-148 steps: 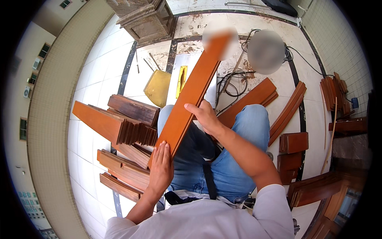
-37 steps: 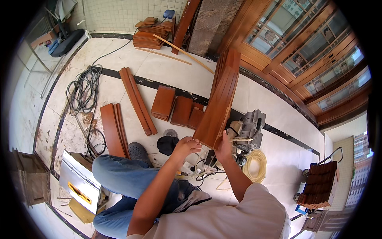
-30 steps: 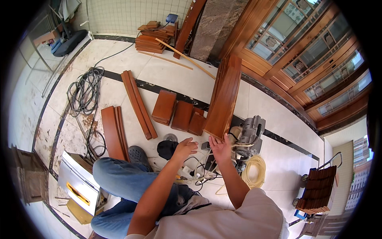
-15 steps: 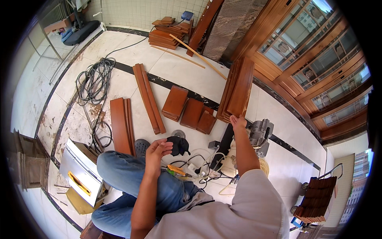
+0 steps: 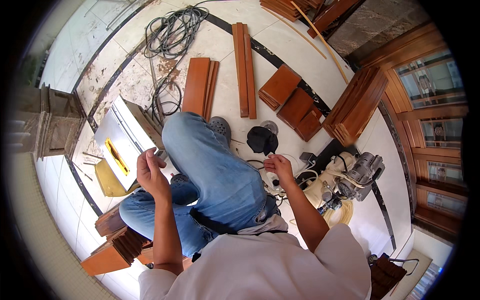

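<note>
My left hand [image 5: 151, 172] is raised beside a silver table saw [image 5: 111, 147] with a yellow insert, not touching it. Its fingers are loosely bent and apart, holding nothing I can see. My right hand [image 5: 280, 167] hovers past my right knee, fingers loosely curved and nothing visible in them. Just beyond it lies a black cloth cap [image 5: 262, 139], partly over a round toothed saw blade [image 5: 270, 127]. A grey motorised machine with a cream tank, seemingly an air compressor [image 5: 357, 175], stands right of that hand.
Reddish-brown boards lie ahead in groups: wide boards [image 5: 196, 85], long strips [image 5: 243, 70], short pieces [image 5: 280, 86] and a tall stack [image 5: 357, 105]. Coiled black cable [image 5: 175, 32] sits far left. More boards [image 5: 112, 252] are by my left side; a stone post [image 5: 57, 122] stands left.
My right hand has come off the tall board stack and back toward my knee. My left hand has moved left, near the table saw. The view has turned left and downward.
</note>
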Demonstrator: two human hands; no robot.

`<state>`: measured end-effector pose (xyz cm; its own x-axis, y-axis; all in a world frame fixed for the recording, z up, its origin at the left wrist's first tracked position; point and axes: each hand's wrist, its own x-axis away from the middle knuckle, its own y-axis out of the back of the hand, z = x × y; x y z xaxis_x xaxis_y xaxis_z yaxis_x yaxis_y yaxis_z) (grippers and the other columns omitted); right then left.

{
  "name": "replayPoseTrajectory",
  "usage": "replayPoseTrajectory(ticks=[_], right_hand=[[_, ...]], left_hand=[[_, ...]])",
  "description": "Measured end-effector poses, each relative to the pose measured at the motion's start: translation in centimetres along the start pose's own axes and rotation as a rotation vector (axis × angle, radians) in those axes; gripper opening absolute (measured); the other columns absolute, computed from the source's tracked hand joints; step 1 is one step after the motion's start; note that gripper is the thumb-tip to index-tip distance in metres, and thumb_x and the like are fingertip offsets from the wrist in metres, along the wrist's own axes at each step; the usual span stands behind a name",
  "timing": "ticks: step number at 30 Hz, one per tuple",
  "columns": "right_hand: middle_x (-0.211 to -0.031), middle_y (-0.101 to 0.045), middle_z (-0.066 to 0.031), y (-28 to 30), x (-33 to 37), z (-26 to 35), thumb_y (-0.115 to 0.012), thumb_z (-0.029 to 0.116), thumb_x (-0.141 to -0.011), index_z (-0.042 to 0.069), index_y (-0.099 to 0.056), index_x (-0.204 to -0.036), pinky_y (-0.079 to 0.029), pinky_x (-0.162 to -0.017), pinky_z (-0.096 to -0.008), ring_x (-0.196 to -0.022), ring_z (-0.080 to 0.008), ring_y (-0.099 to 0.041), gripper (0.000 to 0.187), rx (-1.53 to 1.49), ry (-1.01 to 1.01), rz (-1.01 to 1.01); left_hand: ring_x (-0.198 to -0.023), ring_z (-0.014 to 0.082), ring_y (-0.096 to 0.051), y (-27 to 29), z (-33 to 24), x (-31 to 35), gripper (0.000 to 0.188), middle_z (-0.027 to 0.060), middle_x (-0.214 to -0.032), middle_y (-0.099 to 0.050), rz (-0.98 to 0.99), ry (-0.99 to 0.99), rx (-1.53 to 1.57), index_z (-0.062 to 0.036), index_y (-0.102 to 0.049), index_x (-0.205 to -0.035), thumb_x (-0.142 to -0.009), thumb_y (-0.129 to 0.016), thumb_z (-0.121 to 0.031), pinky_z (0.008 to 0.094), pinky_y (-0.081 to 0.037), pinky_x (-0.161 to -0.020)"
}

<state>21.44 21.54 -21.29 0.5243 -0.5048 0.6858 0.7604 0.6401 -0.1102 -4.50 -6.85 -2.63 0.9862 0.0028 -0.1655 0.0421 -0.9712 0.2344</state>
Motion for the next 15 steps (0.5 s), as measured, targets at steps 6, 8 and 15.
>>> replayPoseTrajectory(ticks=[6, 8, 15], right_hand=[[-0.106, -0.073, -0.0159, -8.2, 1.3, 13.9, -0.053, 0.016, -0.109, -0.005, -0.061, -0.126, -0.059, -0.085, -0.0324, -0.092, -0.0207, -0.072, 0.028, 0.090, 0.502, -0.026], [-0.106, -0.072, -0.0148, -12.7, 2.8, 19.1, -0.054, 0.016, -0.109, -0.003, -0.061, -0.128, -0.058, -0.089, -0.0313, -0.094, -0.0194, -0.070, 0.028, 0.085, 0.656, -0.016], [-0.103, -0.074, -0.0131, -28.0, 2.6, 24.9, -0.058, 0.019, -0.107, -0.003, -0.063, -0.127, -0.057, -0.085, -0.0321, -0.093, -0.0186, -0.070, 0.030, 0.296, 0.875, 0.417]], left_hand=[[-0.091, 0.0369, -0.073, 1.8, 15.9, -0.3, 0.046, 0.0201, -0.096, -0.075, 0.493, 0.292, -0.739, 0.0002, -0.063, -0.131, -0.093, -0.069, -0.026, 0.0470, -0.057, -0.083], [-0.104, 0.0423, -0.071, 0.5, 20.3, 1.2, 0.046, 0.0232, -0.103, -0.075, 0.564, 0.327, -0.776, -0.0010, -0.065, -0.130, -0.093, -0.068, -0.028, 0.0508, -0.055, -0.092], [-0.132, 0.0406, -0.057, -0.5, 34.7, 3.9, 0.086, 0.0289, -0.145, -0.056, 0.674, 0.485, -0.984, 0.0009, -0.043, -0.148, -0.081, -0.084, -0.034, 0.0464, -0.049, -0.108]])
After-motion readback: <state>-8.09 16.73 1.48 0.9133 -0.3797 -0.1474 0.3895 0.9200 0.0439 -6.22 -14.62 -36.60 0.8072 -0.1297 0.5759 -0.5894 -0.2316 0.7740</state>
